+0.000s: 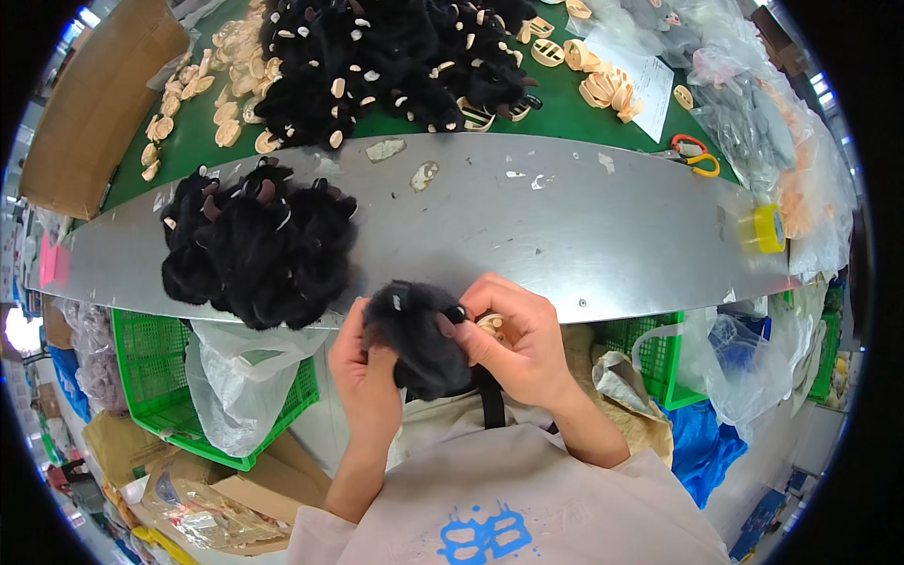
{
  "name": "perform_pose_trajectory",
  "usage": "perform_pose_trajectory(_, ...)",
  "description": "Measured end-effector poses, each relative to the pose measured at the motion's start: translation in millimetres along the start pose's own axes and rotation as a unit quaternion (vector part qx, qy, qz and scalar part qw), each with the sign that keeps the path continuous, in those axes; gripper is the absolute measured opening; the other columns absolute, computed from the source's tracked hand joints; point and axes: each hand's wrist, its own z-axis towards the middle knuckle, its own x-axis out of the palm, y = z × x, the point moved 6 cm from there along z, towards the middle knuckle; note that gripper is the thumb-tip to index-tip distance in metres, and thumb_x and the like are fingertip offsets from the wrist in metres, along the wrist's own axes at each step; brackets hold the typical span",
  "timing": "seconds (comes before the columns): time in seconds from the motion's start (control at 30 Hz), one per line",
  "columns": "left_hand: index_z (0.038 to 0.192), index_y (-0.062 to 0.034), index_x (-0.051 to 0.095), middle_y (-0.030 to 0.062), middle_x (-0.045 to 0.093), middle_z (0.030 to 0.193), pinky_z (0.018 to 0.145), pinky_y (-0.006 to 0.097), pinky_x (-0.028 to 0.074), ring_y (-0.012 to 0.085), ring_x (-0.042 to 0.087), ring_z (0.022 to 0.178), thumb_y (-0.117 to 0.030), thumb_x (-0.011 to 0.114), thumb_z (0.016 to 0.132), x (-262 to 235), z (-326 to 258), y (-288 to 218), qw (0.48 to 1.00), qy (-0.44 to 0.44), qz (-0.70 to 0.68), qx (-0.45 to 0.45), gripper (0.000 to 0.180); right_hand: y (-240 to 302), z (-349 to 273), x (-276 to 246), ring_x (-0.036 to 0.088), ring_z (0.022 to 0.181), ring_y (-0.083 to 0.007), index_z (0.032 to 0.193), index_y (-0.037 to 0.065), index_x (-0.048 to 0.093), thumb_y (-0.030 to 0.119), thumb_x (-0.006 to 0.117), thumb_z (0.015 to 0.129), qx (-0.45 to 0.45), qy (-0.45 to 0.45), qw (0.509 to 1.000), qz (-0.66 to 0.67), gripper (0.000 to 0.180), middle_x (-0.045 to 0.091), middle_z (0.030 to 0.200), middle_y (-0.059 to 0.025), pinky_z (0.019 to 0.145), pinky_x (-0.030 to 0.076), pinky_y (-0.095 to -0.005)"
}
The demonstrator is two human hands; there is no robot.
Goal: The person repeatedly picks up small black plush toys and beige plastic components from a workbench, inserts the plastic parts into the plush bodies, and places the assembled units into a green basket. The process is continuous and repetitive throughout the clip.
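Observation:
A small black plush piece is held between both hands in front of my body, just off the near edge of the metal table. My left hand grips its left side with the thumb and fingers. My right hand pinches a small dark brownish flap, which looks like an ear, on its right side. A beige plastic part shows beside the right fingers, partly hidden by them. On the metal surface to the left sits a heap of similar black plush pieces.
A larger black plush pile lies on the green mat among beige plastic parts. Scissors and yellow tape are at the right, a cardboard box at the left. Green crates stand below.

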Motion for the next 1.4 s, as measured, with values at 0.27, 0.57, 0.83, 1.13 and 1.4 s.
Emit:
perform_pose_trajectory(0.27, 0.126, 0.0006, 0.053, 0.0076, 0.062, 0.121, 0.101, 0.035, 0.044, 0.0187, 0.059, 0.113, -0.025, 0.041, 0.102, -4.3, 2.2, 18.2, 0.958, 0.063, -0.249, -0.127, 0.037, -3.7, -1.6, -4.9, 0.056, 0.065, -0.0056, 0.091, -0.001, 0.061, 0.009, 0.061, 0.096, 0.098, -0.002, 0.988, 0.117, 0.012, 0.056, 0.087, -0.001, 0.057, 0.045, -0.0213)
perform_pose_trajectory(0.57, 0.129, -0.0028, 0.047, 0.009, 0.057, 0.115, 0.094, 0.031, 0.045, 0.0179, 0.057, 0.108, -0.005, 0.065, 0.085, 15.4, 3.9, -22.4, 0.978, 0.028, 0.155, 0.139, 0.047, 1.4, -8.9, 6.5, 0.056, 0.065, -0.0064, 0.086, 0.0, 0.06, 0.006, 0.062, 0.093, 0.065, -0.018, 0.992, 0.11, 0.01, 0.057, 0.085, -0.0028, 0.056, 0.043, -0.0227)
perform_pose_trajectory(0.83, 0.127, -0.0023, 0.049, 0.0079, 0.061, 0.11, 0.09, 0.027, 0.047, 0.0146, 0.059, 0.103, 0.005, 0.065, 0.083, 8.5, 17.1, -18.2, 0.983, -0.015, 0.154, 0.097, 0.047, 2.1, -11.4, 2.1, 0.052, 0.068, -0.0091, 0.084, 0.002, 0.06, 0.008, 0.067, 0.088, -0.008, -0.053, 0.999, 0.004, 0.011, 0.057, 0.082, -0.0041, 0.059, 0.041, -0.0254)
perform_pose_trajectory(1.13, 0.124, -0.0014, 0.051, 0.0086, 0.058, 0.122, 0.093, 0.027, 0.046, 0.0144, 0.057, 0.107, 0.011, 0.059, 0.081, 5.5, 6.6, -30.4, 0.983, 0.01, 0.141, 0.114, 0.045, 8.1, -4.9, 4.1, 0.053, 0.067, -0.0117, 0.089, 0.002, 0.06, 0.01, 0.07, 0.088, 0.006, -0.046, 0.998, -0.033, 0.014, 0.059, 0.08, -0.0045, 0.06, 0.044, -0.0261)
perform_pose_trajectory(1.4, 0.125, -0.0013, 0.051, 0.008, 0.057, 0.12, 0.09, 0.026, 0.047, 0.0129, 0.055, 0.104, 0.013, 0.058, 0.081, 11.2, 4.3, -28.9, 0.982, 0.015, 0.146, 0.122, 0.047, 17.7, -3.3, 10.5, 0.048, 0.064, -0.0059, 0.093, 0.0, 0.064, 0.006, 0.069, 0.086, 0.012, -0.001, 0.994, -0.106, 0.011, 0.056, 0.084, -0.0034, 0.051, 0.038, -0.0232)
